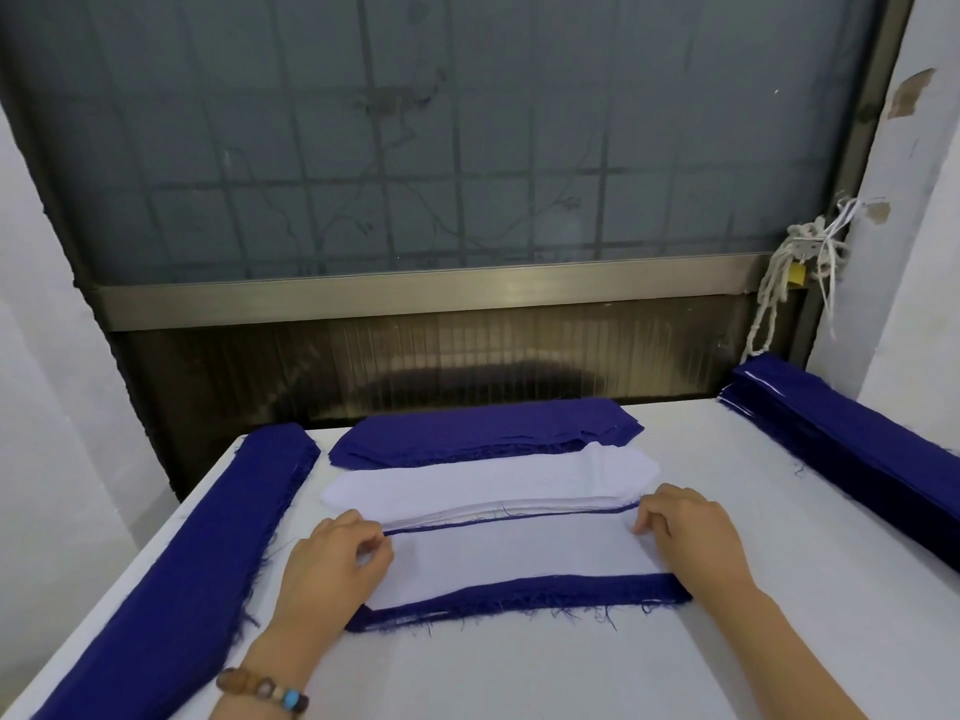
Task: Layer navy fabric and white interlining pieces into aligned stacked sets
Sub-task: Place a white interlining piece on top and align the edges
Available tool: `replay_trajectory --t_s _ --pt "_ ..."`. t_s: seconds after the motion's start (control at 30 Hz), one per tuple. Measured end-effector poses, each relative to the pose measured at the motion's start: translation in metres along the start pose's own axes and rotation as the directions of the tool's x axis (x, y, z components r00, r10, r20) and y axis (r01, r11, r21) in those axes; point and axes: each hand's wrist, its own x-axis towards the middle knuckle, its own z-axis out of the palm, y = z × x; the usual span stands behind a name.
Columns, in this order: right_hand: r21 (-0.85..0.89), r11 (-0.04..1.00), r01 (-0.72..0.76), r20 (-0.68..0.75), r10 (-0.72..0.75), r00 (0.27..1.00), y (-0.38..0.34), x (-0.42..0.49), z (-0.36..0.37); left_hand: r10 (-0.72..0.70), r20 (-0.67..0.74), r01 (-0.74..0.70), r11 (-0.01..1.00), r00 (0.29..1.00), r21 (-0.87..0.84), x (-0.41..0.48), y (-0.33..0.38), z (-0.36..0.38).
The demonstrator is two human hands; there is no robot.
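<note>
The white interlining piece [509, 556] lies on top of a navy stack [519, 595] at the near middle of the white table [519, 678]. The left hand [332, 563] pinches its far left corner with curled fingers, and the right hand [691, 532] pinches its far right corner the same way. Just behind lies a pile of white interlining [467, 483], then a navy pile [483, 428], and long navy bundles lie along the left [208, 553] and right [852, 454] table edges.
</note>
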Motion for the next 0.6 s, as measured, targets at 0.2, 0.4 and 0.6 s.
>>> replay_trajectory --t_s 0.2,0.4,0.6 --pt "-0.2 0.98 -0.009 0.093 0.028 0.995 -0.023 0.024 -0.011 0.009 0.149 -0.036 0.983 0.989 0.179 0.035 0.008 -0.012" --pt "-0.007 0.998 0.069 0.068 -0.068 0.995 -0.061 0.079 0.004 0.124 -0.046 -0.121 0.99 0.991 0.076 0.089 0.03 0.004" --pt "0.146 0.985 0.097 0.208 -0.127 0.97 -0.093 0.141 0.049 0.124 0.083 -0.137 0.975 0.989 0.178 0.154 0.048 0.046"
